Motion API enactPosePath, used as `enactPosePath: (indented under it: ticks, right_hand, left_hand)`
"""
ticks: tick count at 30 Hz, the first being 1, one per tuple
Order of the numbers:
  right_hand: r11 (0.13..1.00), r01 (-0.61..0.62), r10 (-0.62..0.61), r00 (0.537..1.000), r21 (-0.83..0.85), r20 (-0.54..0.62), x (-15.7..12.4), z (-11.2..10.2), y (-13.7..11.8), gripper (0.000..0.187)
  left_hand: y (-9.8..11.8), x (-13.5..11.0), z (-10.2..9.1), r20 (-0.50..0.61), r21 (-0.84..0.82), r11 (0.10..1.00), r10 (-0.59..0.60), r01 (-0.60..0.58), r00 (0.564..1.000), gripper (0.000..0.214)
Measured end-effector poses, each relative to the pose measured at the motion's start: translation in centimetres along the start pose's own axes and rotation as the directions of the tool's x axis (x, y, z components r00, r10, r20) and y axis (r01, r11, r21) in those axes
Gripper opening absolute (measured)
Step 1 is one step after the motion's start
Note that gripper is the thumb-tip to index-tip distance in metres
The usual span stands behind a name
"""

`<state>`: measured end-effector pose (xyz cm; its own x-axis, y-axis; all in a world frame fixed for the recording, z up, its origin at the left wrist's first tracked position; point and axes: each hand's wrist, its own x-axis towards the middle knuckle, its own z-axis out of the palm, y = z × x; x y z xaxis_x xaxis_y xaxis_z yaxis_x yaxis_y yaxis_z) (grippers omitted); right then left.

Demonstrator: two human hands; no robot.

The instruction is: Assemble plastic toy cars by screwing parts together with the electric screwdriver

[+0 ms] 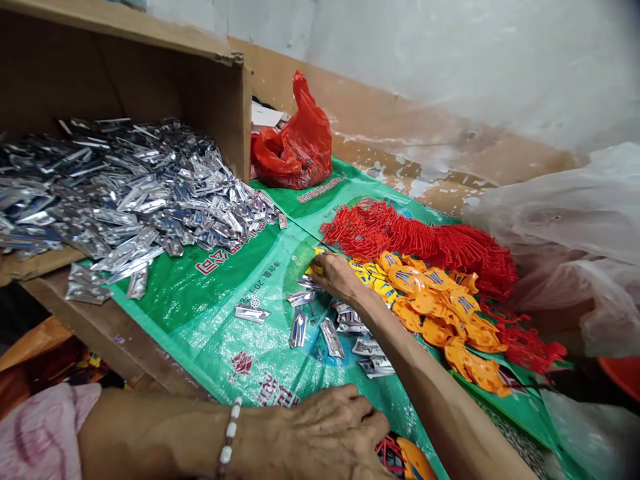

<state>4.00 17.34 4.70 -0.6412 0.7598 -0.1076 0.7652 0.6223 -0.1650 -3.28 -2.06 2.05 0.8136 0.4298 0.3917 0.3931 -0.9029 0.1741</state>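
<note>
My right hand [336,275] reaches out over the green woven sheet [210,313] and pinches a yellow plastic piece [317,269] at the near end of a row of orange and yellow plastic pieces [440,313]. Several loose silver foil packets [330,333] lie just under and beside that hand. My left hand [330,433], with a white bead bracelet on the wrist, rests at the sheet's near edge, closed over an orange piece with red tassel strands [400,459]. A heap of red tassels [425,240] lies behind the orange row.
A big pile of silver foil packets [125,187] spills from an open cardboard box [220,87] at the left. A red plastic bag [295,147] sits at the back by the wall. Clear plastic bags [565,227] bulge at the right.
</note>
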Motion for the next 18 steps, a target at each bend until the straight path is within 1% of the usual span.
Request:
enactPosePath:
  ticks: [1,4,6,8,10,12,13,14,15,16,18]
  right_hand:
    - [1.0,-0.012,0.012,1.0,0.005,-0.013,-0.1,0.0,-0.1,0.032]
    - [0.998,-0.045,0.048,0.997,0.043,-0.066,-0.9,-0.2,-0.7,0.031]
    - [0.995,-0.053,0.062,0.992,0.083,-0.112,-2.2,-0.6,-1.1,0.021]
    - [0.991,-0.055,0.076,0.981,0.125,-0.176,-4.3,-1.4,-1.3,0.01]
    - [0.986,-0.068,0.106,0.962,0.154,-0.252,-7.7,-2.6,-1.3,0.008]
    - [0.98,-0.101,0.154,0.929,0.169,-0.336,-12.5,-3.5,-1.2,0.012]
    - [0.976,-0.125,0.188,0.899,0.18,-0.396,-15.2,-3.7,-1.2,0.014]
    - [0.968,-0.123,0.218,0.842,0.218,-0.494,-17.9,-3.6,-1.1,0.015]
    - [0.959,-0.124,0.248,0.806,0.256,-0.537,-20.7,-3.2,-1.1,0.013]
    - [0.945,-0.145,0.291,0.783,0.293,-0.551,-23.3,-2.5,-1.1,0.011]
    - [0.917,-0.196,0.369,0.745,0.348,-0.555,-27.7,-0.2,-1.1,0.007]
  left_hand:
    - [0.0,0.3,-0.5,0.033,-0.044,0.999,0.02,-0.019,0.999,0.032]
    - [0.0,1.0,-2.1,0.145,-0.15,0.989,0.024,-0.003,0.989,0.045]
    - [0.0,1.3,-2.6,0.163,-0.179,0.984,0.01,0.02,0.987,0.049]
    - [0.0,1.3,-2.5,0.153,-0.199,0.98,0.005,0.026,0.988,0.045]
    - [0.0,1.1,-2.2,0.153,-0.201,0.979,0.017,0.015,0.988,0.042]
    - [0.0,1.0,-1.9,0.149,-0.195,0.981,0.029,0.0,0.988,0.042]
    - [-0.1,0.9,-1.7,0.145,-0.193,0.981,0.033,-0.004,0.989,0.041]
    - [-0.1,0.9,-1.6,0.14,-0.193,0.981,0.036,-0.009,0.989,0.039]
    - [-0.1,0.9,-1.5,0.137,-0.196,0.98,0.038,-0.01,0.99,0.037]
    - [-0.1,0.9,-1.4,0.135,-0.201,0.98,0.04,-0.013,0.99,0.035]
    - [-0.1,1.0,-1.2,0.13,-0.203,0.979,0.041,-0.014,0.991,0.032]
